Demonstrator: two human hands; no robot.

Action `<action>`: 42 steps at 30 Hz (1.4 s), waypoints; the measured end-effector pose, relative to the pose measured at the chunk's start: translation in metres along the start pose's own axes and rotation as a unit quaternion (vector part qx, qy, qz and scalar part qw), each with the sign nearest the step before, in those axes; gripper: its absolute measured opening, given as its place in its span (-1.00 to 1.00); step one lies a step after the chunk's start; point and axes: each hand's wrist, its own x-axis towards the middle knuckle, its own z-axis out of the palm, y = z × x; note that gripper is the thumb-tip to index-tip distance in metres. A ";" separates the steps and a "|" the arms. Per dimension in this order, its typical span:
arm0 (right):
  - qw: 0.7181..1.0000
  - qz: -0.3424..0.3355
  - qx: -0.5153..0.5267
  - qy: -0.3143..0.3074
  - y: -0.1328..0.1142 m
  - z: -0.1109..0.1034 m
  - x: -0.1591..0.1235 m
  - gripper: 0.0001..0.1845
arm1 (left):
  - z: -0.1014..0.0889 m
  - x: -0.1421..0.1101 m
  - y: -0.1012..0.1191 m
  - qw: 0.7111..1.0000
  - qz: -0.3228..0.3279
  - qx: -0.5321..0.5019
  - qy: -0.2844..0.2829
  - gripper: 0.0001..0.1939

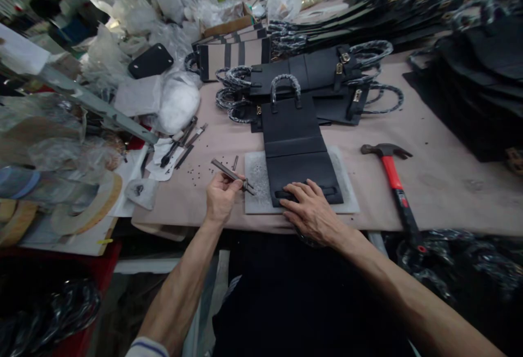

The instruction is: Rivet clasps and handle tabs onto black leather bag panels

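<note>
My left hand (221,196) is closed round a metal punch (225,169) with thin prongs at its lower end, held just left of the white board (255,188). My right hand (308,204) lies with fingers spread on a black bag panel (302,171), pressing near its front edge beside a dark strap. The panel rests across the board, and a plastic-wrapped handle (286,80) arches from its far end. To the right, a claw hammer (394,174) with a red and black grip lies on the table. A small metal rod (235,162) lies beyond my left hand.
More black bag panels (302,71) with wrapped handles lie behind the board. A dark stack (486,84) stands at right. Loose tools (186,141), black scraps and clear plastic bags (175,101) lie at left, beside a metal rail (106,109) and a tape roll (92,212).
</note>
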 end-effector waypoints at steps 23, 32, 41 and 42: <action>0.997 0.012 0.068 -0.031 0.009 0.002 -0.002 -0.67 | 0.047 -0.043 -0.034 0.983 0.137 0.096 -0.080 -0.82; 0.995 0.018 0.098 -0.020 0.010 0.002 -0.003 -0.69 | 0.046 -0.043 -0.031 0.982 0.149 0.072 -0.086 -0.87; 0.994 0.028 0.101 -0.015 0.008 0.000 -0.001 -0.68 | 0.056 -0.039 -0.027 0.976 0.175 0.062 -0.117 -0.84; 0.994 0.030 0.101 -0.015 0.008 0.000 0.000 -0.67 | 0.057 -0.039 -0.028 0.975 0.175 0.069 -0.118 -0.85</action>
